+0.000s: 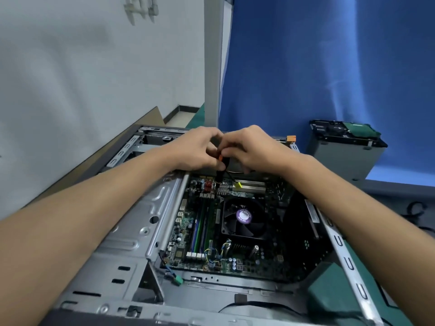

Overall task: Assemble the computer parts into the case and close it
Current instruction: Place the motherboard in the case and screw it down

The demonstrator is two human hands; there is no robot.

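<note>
Case (127, 236) open below; left hand (194, 149), right hand (253, 150) fingers curled, pinching black-orange connector (219, 162) together above motherboard (184, 234).

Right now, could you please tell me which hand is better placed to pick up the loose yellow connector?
Probably the right hand: the yellow connector lies just below its fingers, while the left hand sits farther over and pinches the orange-tipped black plug.
</note>
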